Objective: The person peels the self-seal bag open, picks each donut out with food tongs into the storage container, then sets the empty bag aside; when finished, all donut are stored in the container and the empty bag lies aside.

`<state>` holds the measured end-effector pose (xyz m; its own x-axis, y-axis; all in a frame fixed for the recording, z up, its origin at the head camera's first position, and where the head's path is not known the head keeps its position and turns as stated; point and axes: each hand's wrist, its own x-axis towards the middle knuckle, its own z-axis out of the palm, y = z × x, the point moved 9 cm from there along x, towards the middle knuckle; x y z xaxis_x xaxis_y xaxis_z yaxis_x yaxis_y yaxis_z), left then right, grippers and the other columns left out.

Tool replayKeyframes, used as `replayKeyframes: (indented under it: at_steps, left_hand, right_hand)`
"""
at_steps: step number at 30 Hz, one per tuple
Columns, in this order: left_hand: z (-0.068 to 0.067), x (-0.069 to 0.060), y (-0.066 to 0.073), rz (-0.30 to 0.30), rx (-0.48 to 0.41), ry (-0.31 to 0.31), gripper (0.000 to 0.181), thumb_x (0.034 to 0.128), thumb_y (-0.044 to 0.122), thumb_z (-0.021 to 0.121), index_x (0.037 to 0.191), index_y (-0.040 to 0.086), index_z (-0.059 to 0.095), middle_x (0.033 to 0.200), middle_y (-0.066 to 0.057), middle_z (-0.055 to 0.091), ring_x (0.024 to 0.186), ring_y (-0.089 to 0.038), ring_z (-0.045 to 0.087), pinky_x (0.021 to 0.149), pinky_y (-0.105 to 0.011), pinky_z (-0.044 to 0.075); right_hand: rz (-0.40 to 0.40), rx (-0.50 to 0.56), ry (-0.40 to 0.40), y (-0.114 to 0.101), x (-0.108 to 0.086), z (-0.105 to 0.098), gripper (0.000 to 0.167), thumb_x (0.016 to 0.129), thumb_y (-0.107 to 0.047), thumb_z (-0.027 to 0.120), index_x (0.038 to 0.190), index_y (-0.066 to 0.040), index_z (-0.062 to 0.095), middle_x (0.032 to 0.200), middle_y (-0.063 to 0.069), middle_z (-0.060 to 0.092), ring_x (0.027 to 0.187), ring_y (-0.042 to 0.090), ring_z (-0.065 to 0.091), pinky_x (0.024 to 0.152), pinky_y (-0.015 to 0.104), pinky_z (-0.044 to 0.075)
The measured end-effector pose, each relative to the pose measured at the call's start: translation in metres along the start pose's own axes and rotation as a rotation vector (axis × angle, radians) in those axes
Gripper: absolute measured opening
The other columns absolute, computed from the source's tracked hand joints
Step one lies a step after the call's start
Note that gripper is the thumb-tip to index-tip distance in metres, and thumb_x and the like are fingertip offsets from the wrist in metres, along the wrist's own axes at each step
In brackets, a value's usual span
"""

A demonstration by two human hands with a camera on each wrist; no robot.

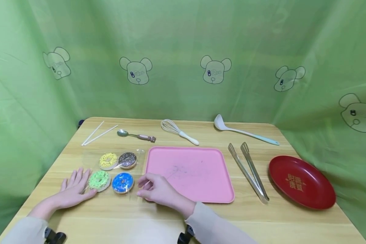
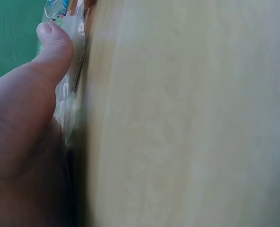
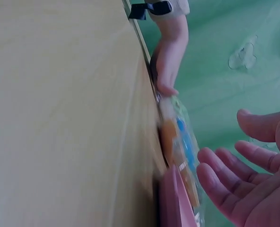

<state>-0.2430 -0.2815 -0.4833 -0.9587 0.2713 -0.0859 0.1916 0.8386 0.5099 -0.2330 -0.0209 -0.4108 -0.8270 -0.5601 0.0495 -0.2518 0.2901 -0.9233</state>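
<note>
Several toy donuts lie in a clear plastic package on the wooden table: a green donut (image 1: 99, 180), a blue donut (image 1: 122, 183), a yellow donut (image 1: 108, 161) and a dark brown donut (image 1: 127, 160). The package (image 1: 141, 157) shows as thin film around them. My left hand (image 1: 71, 193) rests with straight, spread fingers on the package's left side, the thumb near the green donut. Between the blue donut and the pink tray (image 1: 186, 173) is my right hand (image 1: 160, 191), fingers loosely bent. The right wrist view shows nothing in that hand (image 3: 253, 184), apart from the package.
Behind the package lie two white sticks (image 1: 99, 135), a spoon (image 1: 137, 136) and a whisk (image 1: 180, 132). A ladle (image 1: 247, 131) is at the back right. Metal tongs (image 1: 250, 173) lie right of the tray, beside a red plate (image 1: 317, 189). Green curtain (image 1: 177, 95) surrounds the table.
</note>
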Motion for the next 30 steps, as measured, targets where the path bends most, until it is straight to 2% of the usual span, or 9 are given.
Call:
replayKeyframes:
  at_steps: [3, 7, 13, 18, 21, 26, 30]
  left_hand:
    - [-0.001, 0.000, 0.003, 0.008, -0.004, -0.001, 0.091, 0.0907, 0.048, 0.051, 0.145, -0.004, 0.000, 0.143, -0.038, -0.013, 0.129, -0.053, -0.019, 0.090, -0.069, -0.021]
    - [0.001, 0.000, 0.000, 0.003, 0.023, -0.002, 0.092, 0.0908, 0.053, 0.048, 0.145, -0.003, -0.002, 0.143, -0.037, -0.014, 0.129, -0.051, -0.020, 0.090, -0.069, -0.021]
    - [0.005, 0.002, -0.006, -0.003, 0.043, -0.004, 0.094, 0.0906, 0.056, 0.045, 0.145, -0.002, -0.005, 0.144, -0.035, -0.016, 0.129, -0.050, -0.021, 0.090, -0.068, -0.023]
    - [0.004, 0.003, -0.007, -0.001, 0.049, -0.003, 0.095, 0.0903, 0.056, 0.046, 0.145, -0.003, -0.004, 0.144, -0.035, -0.015, 0.129, -0.051, -0.019, 0.090, -0.069, -0.022]
    - [0.002, 0.004, -0.007, -0.008, 0.064, -0.008, 0.096, 0.0901, 0.057, 0.045, 0.144, -0.004, -0.005, 0.144, -0.035, -0.016, 0.129, -0.051, -0.019, 0.090, -0.068, -0.022]
    - [0.002, 0.003, -0.004, -0.006, 0.065, -0.007, 0.096, 0.0899, 0.058, 0.044, 0.144, -0.004, -0.004, 0.144, -0.036, -0.014, 0.129, -0.052, -0.018, 0.090, -0.069, -0.022]
    - [0.003, 0.003, -0.005, -0.007, 0.067, -0.007, 0.096, 0.0899, 0.059, 0.044, 0.144, -0.004, -0.004, 0.144, -0.036, -0.014, 0.129, -0.051, -0.019, 0.090, -0.069, -0.022]
  right_hand:
    - [0.009, -0.010, 0.011, -0.002, 0.006, 0.011, 0.033, 0.077, -0.010, 0.075, 0.105, 0.000, 0.061, 0.094, 0.007, 0.064, 0.071, 0.007, 0.058, 0.060, 0.020, 0.051]
    - [0.011, -0.063, 0.043, -0.004, 0.012, 0.022, 0.034, 0.073, -0.008, 0.077, 0.102, 0.000, 0.061, 0.091, 0.005, 0.063, 0.069, 0.005, 0.056, 0.060, 0.017, 0.050]
    - [0.035, -0.240, 0.117, -0.002, 0.016, 0.029, 0.035, 0.068, -0.011, 0.081, 0.095, -0.003, 0.061, 0.084, -0.001, 0.056, 0.070, 0.006, 0.052, 0.065, 0.015, 0.046]
    - [0.089, -0.412, 0.164, 0.001, 0.019, 0.033, 0.034, 0.066, -0.021, 0.083, 0.089, -0.012, 0.060, 0.081, -0.007, 0.049, 0.069, 0.004, 0.045, 0.061, 0.017, 0.042]
    - [0.108, -0.474, 0.173, 0.002, 0.021, 0.037, 0.030, 0.068, -0.019, 0.082, 0.086, -0.014, 0.059, 0.081, -0.008, 0.047, 0.068, 0.004, 0.044, 0.059, 0.017, 0.041]
    - [0.084, -0.493, 0.163, 0.003, 0.022, 0.039, 0.017, 0.074, -0.006, 0.073, 0.077, -0.013, 0.057, 0.081, -0.008, 0.048, 0.068, 0.004, 0.044, 0.058, 0.015, 0.042]
    - [0.071, -0.429, 0.148, 0.004, 0.022, 0.036, 0.017, 0.075, -0.001, 0.066, 0.070, -0.013, 0.056, 0.072, -0.009, 0.048, 0.063, 0.004, 0.044, 0.055, 0.015, 0.041]
